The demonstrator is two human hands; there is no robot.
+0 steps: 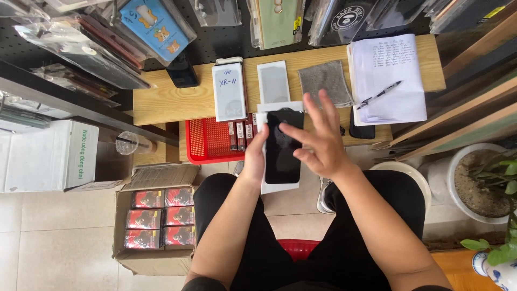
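The black smartphone (282, 148) rests on a white packet (280, 186), clamped at its edge by the left hand (253, 156). The right hand (318, 137), fingers spread apart, touches the screen with its thumb; I think slow, even pressure works best.

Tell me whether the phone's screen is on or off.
Off: the phone shows a plain black face with no lit picture, held in the left hand while the right hand rests fingers on it.
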